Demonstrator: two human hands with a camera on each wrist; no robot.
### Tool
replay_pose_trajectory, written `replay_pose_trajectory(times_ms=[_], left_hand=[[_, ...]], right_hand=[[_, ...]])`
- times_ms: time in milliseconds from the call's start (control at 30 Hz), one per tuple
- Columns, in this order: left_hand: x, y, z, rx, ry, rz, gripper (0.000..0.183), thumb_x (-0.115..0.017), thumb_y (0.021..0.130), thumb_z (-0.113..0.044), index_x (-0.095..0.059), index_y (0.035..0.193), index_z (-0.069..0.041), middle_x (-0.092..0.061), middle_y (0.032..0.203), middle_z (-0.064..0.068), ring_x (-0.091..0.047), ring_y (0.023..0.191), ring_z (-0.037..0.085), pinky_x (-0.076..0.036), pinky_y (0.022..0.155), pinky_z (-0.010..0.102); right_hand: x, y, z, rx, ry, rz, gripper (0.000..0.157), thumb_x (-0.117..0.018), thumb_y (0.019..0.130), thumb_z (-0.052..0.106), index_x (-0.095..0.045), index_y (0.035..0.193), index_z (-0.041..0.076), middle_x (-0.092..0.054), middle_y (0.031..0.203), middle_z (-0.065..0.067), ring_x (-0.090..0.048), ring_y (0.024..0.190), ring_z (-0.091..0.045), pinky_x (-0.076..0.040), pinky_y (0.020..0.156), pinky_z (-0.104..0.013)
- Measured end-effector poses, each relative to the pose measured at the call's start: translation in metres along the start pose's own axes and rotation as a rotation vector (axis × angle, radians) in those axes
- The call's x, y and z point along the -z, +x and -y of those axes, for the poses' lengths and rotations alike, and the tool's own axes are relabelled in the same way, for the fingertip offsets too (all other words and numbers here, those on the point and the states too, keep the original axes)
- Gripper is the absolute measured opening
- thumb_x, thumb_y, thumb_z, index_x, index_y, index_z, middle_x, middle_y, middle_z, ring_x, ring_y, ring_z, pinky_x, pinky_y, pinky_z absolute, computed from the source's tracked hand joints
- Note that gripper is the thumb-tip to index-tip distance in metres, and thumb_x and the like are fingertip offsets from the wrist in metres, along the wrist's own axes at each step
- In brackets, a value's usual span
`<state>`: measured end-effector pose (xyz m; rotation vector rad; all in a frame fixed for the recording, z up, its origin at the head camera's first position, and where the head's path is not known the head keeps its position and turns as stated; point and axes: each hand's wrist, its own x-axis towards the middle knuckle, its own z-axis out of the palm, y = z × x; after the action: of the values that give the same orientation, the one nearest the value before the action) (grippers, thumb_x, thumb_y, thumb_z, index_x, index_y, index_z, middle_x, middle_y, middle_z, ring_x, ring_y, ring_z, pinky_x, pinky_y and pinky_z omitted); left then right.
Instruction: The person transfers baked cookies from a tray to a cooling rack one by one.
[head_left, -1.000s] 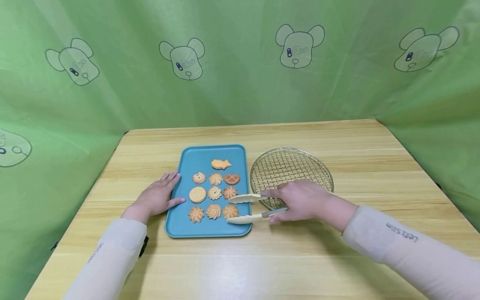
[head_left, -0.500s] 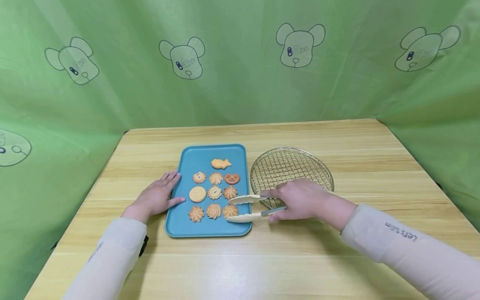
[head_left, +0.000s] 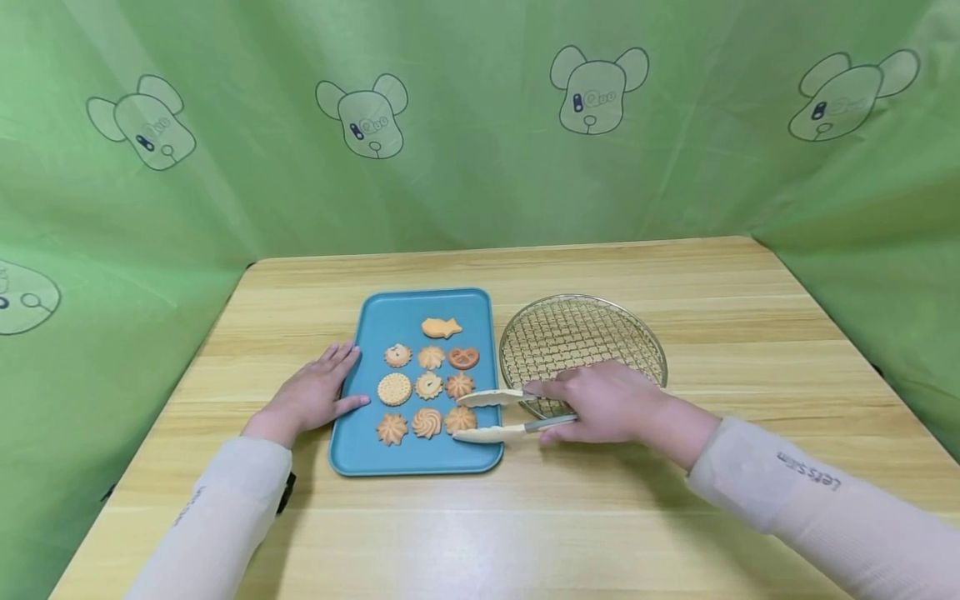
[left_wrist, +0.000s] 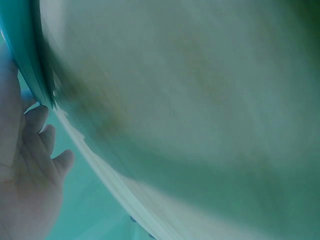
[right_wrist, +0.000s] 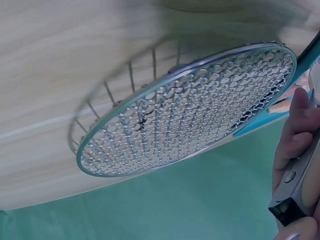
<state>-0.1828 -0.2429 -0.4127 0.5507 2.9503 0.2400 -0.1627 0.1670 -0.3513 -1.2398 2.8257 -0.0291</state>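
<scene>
My left hand (head_left: 309, 395) rests along the left edge of a blue tray (head_left: 378, 312), its fingers stretched out and its thumb over the rim. In the left wrist view the fingers (left_wrist: 36, 118) lie beside the tray's edge. My right hand (head_left: 603, 403) grips kitchen tongs (head_left: 487, 434) with pale scalloped tips and grey metal arms. Parted, the tips reach over the tray's right side. They lie on either side of a flower-shaped cookie (head_left: 461, 419) in the front row. In the right wrist view, fingers wrap the tongs' metal handle (right_wrist: 291, 179).
A round wire cooling rack (head_left: 577, 329) stands right of the tray, partly under my right hand. Several other cookies sit in rows on the tray, with a fish-shaped one (head_left: 441, 327) farther back. Green cloth (head_left: 480, 192) walls in the wooden table (head_left: 420, 542).
Almost nothing differs. The tongs stay spread around the same cookie, and the right forearm has shifted very slightly. My left hand has kept its place.
</scene>
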Motion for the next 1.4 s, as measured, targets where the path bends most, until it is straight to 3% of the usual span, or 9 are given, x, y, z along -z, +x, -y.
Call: replay_pose_trajectory(times_ms=[167, 333, 433, 533, 667, 767, 900, 1033, 1400], left_hand=[[0.001, 0.001, 0.000, 0.003, -0.004, 0.008, 0.082, -0.055, 0.094, -0.049, -0.022, 0.150, 0.000, -0.016, 0.156, 0.018, -0.013, 0.141, 0.039, -0.020, 0.111, 0.054], [0.001, 0.001, 0.000, -0.001, -0.003, 0.002, 0.082, -0.055, 0.093, -0.049, -0.023, 0.150, 0.001, -0.017, 0.156, 0.018, -0.013, 0.141, 0.039, -0.021, 0.111, 0.054], [0.001, 0.001, 0.000, 0.001, -0.002, 0.003, 0.082, -0.055, 0.093, -0.049, -0.022, 0.150, 0.000, -0.016, 0.156, 0.018, -0.013, 0.141, 0.039, -0.021, 0.111, 0.054], [0.001, 0.001, 0.000, 0.001, -0.002, 0.003, 0.082, -0.055, 0.094, -0.049, -0.022, 0.150, 0.000, -0.016, 0.156, 0.018, -0.013, 0.141, 0.039, -0.020, 0.111, 0.054], [0.002, 0.001, 0.000, 0.003, -0.003, 0.003, 0.082, -0.055, 0.094, -0.049, -0.022, 0.150, 0.001, -0.016, 0.155, 0.019, -0.013, 0.141, 0.039, -0.020, 0.111, 0.054], [0.001, 0.001, 0.000, 0.002, -0.001, 0.001, 0.082, -0.055, 0.093, -0.049, -0.022, 0.150, 0.001, -0.017, 0.155, 0.019, -0.013, 0.141, 0.039, -0.020, 0.111, 0.054], [0.000, 0.000, 0.001, 0.002, 0.002, -0.001, 0.081, -0.055, 0.094, -0.049, -0.023, 0.150, 0.001, -0.017, 0.155, 0.019, -0.013, 0.141, 0.039, -0.020, 0.111, 0.054], [0.000, 0.000, 0.001, 0.001, 0.000, -0.004, 0.081, -0.055, 0.093, -0.048, -0.023, 0.150, 0.001, -0.017, 0.155, 0.019, -0.013, 0.141, 0.039, -0.020, 0.111, 0.054], [-0.001, 0.001, 0.001, 0.001, 0.000, -0.004, 0.081, -0.055, 0.094, -0.049, -0.023, 0.150, 0.001, -0.017, 0.155, 0.019, -0.014, 0.141, 0.040, -0.021, 0.111, 0.054]], right_hand=[[-0.002, -0.002, -0.001, -0.025, -0.001, -0.005, 0.070, -0.061, 0.082, 0.063, -0.054, 0.137, 0.020, -0.068, 0.105, -0.009, -0.044, 0.048, -0.008, -0.046, 0.047, -0.029], [-0.004, -0.004, -0.003, -0.066, 0.005, -0.043, 0.070, -0.061, 0.083, 0.062, -0.053, 0.139, 0.021, -0.068, 0.108, -0.009, -0.055, 0.055, -0.013, -0.052, 0.054, -0.036], [-0.006, -0.005, -0.005, -0.094, 0.023, -0.081, 0.069, -0.062, 0.083, 0.060, -0.052, 0.139, 0.020, -0.068, 0.108, -0.009, -0.058, 0.059, -0.014, -0.050, 0.051, -0.033], [-0.007, -0.006, -0.007, -0.122, 0.033, -0.112, 0.069, -0.063, 0.083, 0.059, -0.053, 0.138, 0.019, -0.067, 0.094, -0.005, -0.054, 0.056, -0.011, -0.044, 0.044, -0.029], [-0.010, -0.007, -0.011, -0.163, 0.039, -0.138, 0.070, -0.063, 0.082, 0.060, -0.053, 0.138, 0.019, -0.066, 0.089, -0.005, -0.058, 0.061, -0.014, -0.044, 0.043, -0.029], [-0.012, -0.009, -0.015, -0.199, 0.042, -0.149, 0.070, -0.063, 0.082, 0.060, -0.052, 0.139, 0.021, -0.068, 0.099, -0.010, -0.064, 0.070, -0.021, -0.046, 0.044, -0.031], [-0.013, -0.011, -0.019, -0.240, 0.032, -0.160, 0.071, -0.064, 0.082, 0.059, -0.051, 0.140, 0.019, -0.067, 0.102, -0.014, -0.065, 0.072, -0.026, -0.045, 0.044, -0.031], [-0.015, -0.013, -0.025, -0.285, 0.036, -0.164, 0.073, -0.063, 0.083, 0.059, -0.049, 0.141, 0.018, -0.067, 0.098, -0.012, -0.058, 0.061, -0.019, -0.041, 0.042, -0.028], [-0.017, -0.022, -0.045, -0.426, 0.104, -0.159, 0.077, -0.060, 0.085, 0.061, -0.044, 0.144, 0.014, -0.064, 0.111, -0.019, -0.053, 0.063, -0.020, -0.037, 0.037, -0.027]])
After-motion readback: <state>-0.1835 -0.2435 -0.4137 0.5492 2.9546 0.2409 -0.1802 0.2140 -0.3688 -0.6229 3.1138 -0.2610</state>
